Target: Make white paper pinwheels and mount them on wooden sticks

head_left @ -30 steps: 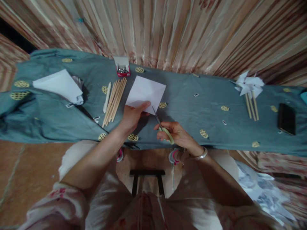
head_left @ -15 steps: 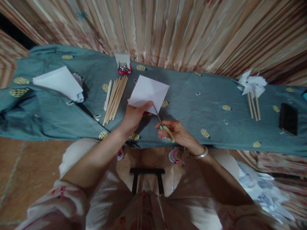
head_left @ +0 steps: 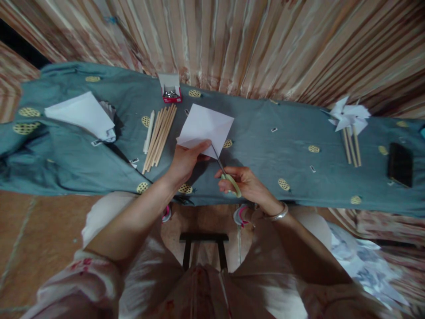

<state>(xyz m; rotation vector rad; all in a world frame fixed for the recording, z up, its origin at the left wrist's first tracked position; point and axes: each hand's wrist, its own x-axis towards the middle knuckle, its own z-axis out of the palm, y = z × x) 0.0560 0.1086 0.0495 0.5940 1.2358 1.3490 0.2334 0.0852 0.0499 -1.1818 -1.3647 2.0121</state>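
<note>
A white sheet of paper [head_left: 206, 124], roughly square, is pinched near its lower edge by my left hand [head_left: 187, 160], thumb on top and fingers underneath. My right hand [head_left: 245, 182] grips a pair of scissors [head_left: 231, 182] with light green handles. Their metal blades point up and left, and the tips reach the paper beside my left thumb. Whether the blades have cut into the sheet there is hard to make out. Both hands are above the near part of the cloth-covered table.
On the teal tablecloth [head_left: 255, 133], wooden sticks [head_left: 161, 139] and a white stick [head_left: 149, 132] lie left of the paper. Behind them stands an open red box [head_left: 171, 95] of metal pins. Folded paper [head_left: 83, 115] is far left; paper pinwheels [head_left: 349, 117] and a dark phone [head_left: 400, 164] are right.
Almost nothing differs. The paper, the scissors and both hands keep the same positions, with only a very slight shift of the view.
</note>
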